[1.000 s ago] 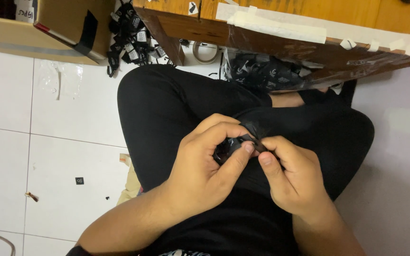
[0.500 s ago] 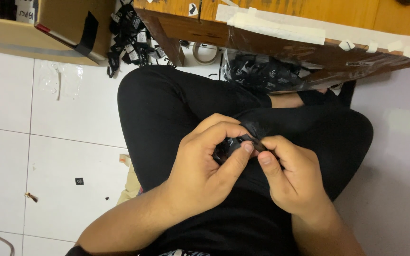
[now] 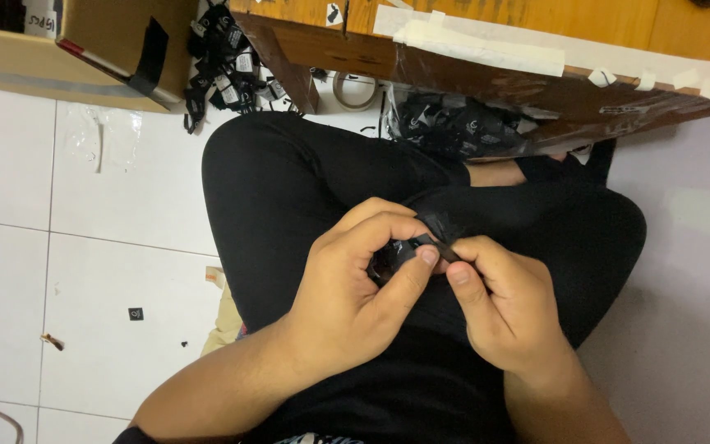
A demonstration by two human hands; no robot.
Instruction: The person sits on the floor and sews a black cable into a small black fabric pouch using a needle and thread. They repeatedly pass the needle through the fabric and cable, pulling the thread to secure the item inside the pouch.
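Barely moved since the earlier frames: both hands in the same spot over the lap, same pinch on the same small black piece, the view itself hardly shifted.

Head view, looking down on crossed legs in black trousers (image 3: 289, 189), seated on a white tiled floor (image 3: 84, 271); left hand (image 3: 355, 288) curled around a small black piece (image 3: 400, 253), thumb laid across its front, fingers folded over the top and closed on it; right hand (image 3: 503, 308) just beside, touching the left, thumb and forefinger pressed together on the piece's right end, other fingers tucked under; piece held between the two hands above the lap, mostly hidden by the fingers, exact kind impossible to tell.

Beyond the knees, at the top: edge of a brown wooden board (image 3: 486, 74) patched with strips of pale tape (image 3: 478, 45); under it a heap of black tagged items (image 3: 454, 127); more of the same in a bunch (image 3: 223, 66) to the left; a tape roll (image 3: 355, 90) on the floor between the two heaps; a cardboard box (image 3: 67, 49) in the top left corner; a few dark scraps (image 3: 136, 314) scattered on the tiles at left.
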